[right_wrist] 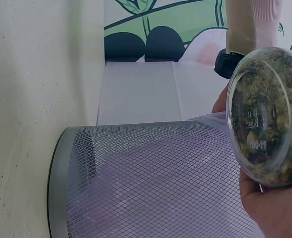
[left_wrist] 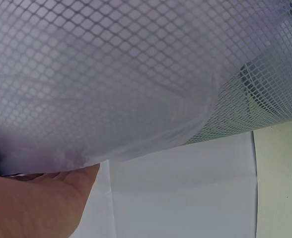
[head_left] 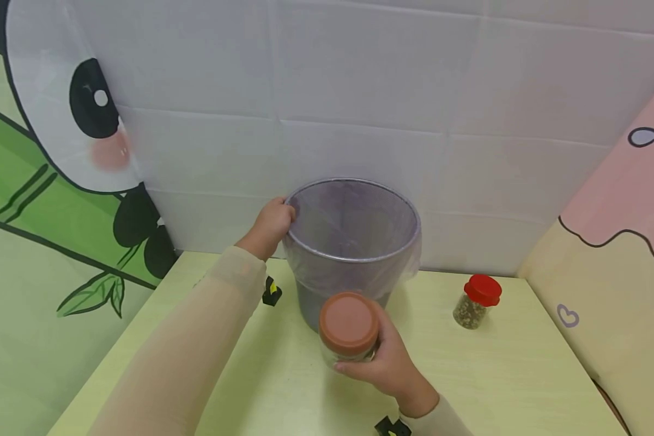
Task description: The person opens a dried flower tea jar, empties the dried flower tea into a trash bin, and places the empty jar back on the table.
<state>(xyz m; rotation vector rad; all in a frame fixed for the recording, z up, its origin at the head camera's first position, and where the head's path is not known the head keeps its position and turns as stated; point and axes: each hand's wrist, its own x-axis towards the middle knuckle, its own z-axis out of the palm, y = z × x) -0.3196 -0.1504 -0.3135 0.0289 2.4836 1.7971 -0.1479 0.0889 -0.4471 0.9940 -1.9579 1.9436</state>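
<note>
Fingers of the left hand (head_left: pixel 269 224) curl over the rim (head_left: pixel 354 260) of an upright grey mesh bin (head_left: pixel 310 303) lined with translucent plastic (head_left: pixel 327 269) — presumably to steady it. The right hand (head_left: pixel 389 363) — fingers and thumb parted to suit its girth — grips a clear round jar (head_left: pixel 349 333), orange-brown lid (head_left: pixel 350 320) uppermost, above the pale-yellow table (head_left: pixel 458 369), just before the bin.

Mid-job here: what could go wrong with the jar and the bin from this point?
The orange-lidded jar is held only by the right grip, so it might slip and drop. The liner hangs loosely over the rim; a tug from the left grip there could perhaps shift it, or tip the bin.
</note>
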